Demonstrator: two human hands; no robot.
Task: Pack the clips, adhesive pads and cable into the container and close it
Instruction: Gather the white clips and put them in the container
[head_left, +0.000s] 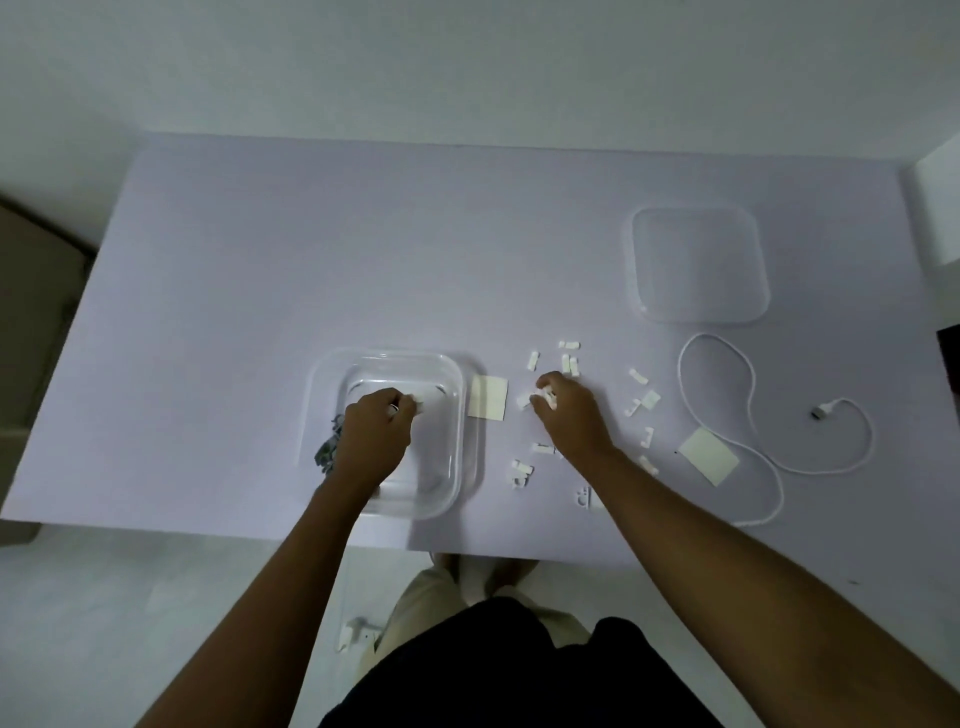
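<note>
A clear square container (322, 374) stands near the table's front edge. My left hand (376, 434) is over its inside and pinches a small white clip (417, 407). Grey pieces (327, 451) lie in the container's left part. My right hand (563, 410) rests on the table just right of the container, its fingers curled round white clips (543, 401). Several more white clips (569, 358) lie scattered around that hand. Two pale adhesive pads (487, 396) (708, 456) lie flat on the table. A white cable (748, 410) loops at the right. The clear lid (698, 262) lies beyond it.
The table (311, 249) has a pale lilac top whose front edge runs just below the container. A white box (937, 208) stands at the far right edge. A small white object (353, 631) lies on the floor by my legs.
</note>
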